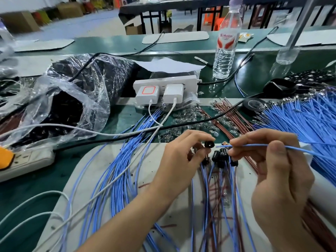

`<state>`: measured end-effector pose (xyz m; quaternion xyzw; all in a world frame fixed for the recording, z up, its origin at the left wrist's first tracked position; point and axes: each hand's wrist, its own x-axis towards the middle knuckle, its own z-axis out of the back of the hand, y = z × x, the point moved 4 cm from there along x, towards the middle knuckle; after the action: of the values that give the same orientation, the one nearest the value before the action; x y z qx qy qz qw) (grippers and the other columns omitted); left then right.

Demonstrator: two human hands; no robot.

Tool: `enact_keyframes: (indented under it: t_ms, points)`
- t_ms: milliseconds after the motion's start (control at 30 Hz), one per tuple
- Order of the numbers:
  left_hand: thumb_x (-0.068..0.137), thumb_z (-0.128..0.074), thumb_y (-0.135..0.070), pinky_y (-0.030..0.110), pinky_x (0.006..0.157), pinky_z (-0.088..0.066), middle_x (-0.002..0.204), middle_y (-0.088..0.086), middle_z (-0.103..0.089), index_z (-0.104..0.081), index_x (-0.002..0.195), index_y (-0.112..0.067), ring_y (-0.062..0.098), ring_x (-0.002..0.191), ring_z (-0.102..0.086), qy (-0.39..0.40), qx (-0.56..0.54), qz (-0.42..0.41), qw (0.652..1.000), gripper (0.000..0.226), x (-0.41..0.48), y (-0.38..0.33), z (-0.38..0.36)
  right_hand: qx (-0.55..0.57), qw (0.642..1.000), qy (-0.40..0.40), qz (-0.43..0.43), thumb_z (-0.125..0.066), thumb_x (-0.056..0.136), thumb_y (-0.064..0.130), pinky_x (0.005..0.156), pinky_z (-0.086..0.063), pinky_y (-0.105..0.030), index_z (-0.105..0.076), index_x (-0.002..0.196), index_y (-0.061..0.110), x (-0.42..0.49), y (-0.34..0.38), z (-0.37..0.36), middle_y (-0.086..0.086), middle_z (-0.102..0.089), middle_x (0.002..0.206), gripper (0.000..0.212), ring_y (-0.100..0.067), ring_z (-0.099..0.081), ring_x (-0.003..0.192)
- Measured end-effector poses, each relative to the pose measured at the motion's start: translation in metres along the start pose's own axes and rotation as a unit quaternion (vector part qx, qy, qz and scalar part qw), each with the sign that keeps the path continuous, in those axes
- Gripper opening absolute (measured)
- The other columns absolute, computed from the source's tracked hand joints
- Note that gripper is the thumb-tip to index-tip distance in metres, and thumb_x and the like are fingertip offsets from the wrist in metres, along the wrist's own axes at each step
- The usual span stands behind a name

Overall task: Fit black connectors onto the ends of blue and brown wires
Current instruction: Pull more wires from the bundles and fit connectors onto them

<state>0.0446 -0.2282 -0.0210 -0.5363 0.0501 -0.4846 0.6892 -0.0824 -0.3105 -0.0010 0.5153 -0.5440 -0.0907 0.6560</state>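
Blue wire [254, 146], black connector [209, 144], "Wahaha" bottle [225, 57]

left hand [181, 157] and right hand [272, 170] near each other, fingertips pinching

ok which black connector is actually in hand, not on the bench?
The black connector pinched in the left hand, facing the tip of the blue wire the right hand holds. The other connectors lie clustered just below it.
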Motion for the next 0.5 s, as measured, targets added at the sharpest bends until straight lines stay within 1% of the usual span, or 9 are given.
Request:
enact_keyframes:
  t_ms: [67,167,333,400,500]
  points:
    - [0.085,-0.065,0.002,0.024,0.067,-0.052,0.098,-0.003,-0.065,-0.068,0.104,-0.010,0.007,0.080,-0.060,0.002,0.012,-0.006,1.000,0.023,-0.0004,-0.0010,-0.0006,0.002,1.000,0.004,-0.007,-0.034,0.101,0.033,0.068,-0.050,-0.035,-0.057,0.099,0.023,-0.0004,-0.0018,-0.0007,-0.006,-0.066,0.088,0.026,-0.029,-0.064,0.074]
    - [0.086,-0.065,0.001,0.023,0.070,-0.051,0.098,-0.002,-0.065,-0.068,0.105,-0.009,0.008,0.082,-0.060,0.008,0.022,-0.010,1.000,0.023,-0.0010,-0.0025,-0.0018,0.001,1.000,0.013,-0.015,-0.034,0.101,0.032,0.068,-0.051,-0.035,-0.057,0.099,0.021,-0.0009,-0.0034,-0.0002,-0.005,-0.066,0.088,0.026,-0.027,-0.065,0.074]
    - [0.086,-0.065,0.001,0.013,0.071,-0.046,0.098,-0.002,-0.065,-0.068,0.105,-0.009,0.004,0.081,-0.059,0.016,0.031,-0.012,0.999,0.022,-0.0012,-0.0035,-0.0036,0.007,1.000,0.015,-0.021,-0.036,0.101,0.040,0.069,-0.051,-0.035,-0.058,0.100,0.023,-0.0009,-0.0045,-0.0010,-0.005,-0.066,0.088,0.028,-0.027,-0.065,0.075]
    - [0.087,-0.065,0.000,0.012,0.070,-0.045,0.097,-0.002,-0.064,-0.069,0.106,-0.009,0.003,0.080,-0.059,0.018,0.029,-0.013,0.999,0.022,-0.0015,-0.0035,-0.0044,0.005,0.999,0.019,-0.025,-0.035,0.100,0.036,0.069,-0.051,-0.035,-0.058,0.100,0.023,-0.0010,-0.0057,-0.0014,-0.005,-0.066,0.089,0.027,-0.027,-0.065,0.075]
    - [0.087,-0.065,0.000,0.016,0.068,-0.047,0.096,-0.003,-0.064,-0.069,0.105,-0.009,0.004,0.080,-0.059,0.019,0.030,-0.013,0.999,0.021,-0.0018,-0.0037,-0.0049,-0.003,0.999,0.029,-0.034,-0.034,0.098,0.029,0.069,-0.051,-0.037,-0.059,0.097,0.025,-0.0011,-0.0073,-0.0015,-0.005,-0.065,0.089,0.025,-0.027,-0.065,0.076]
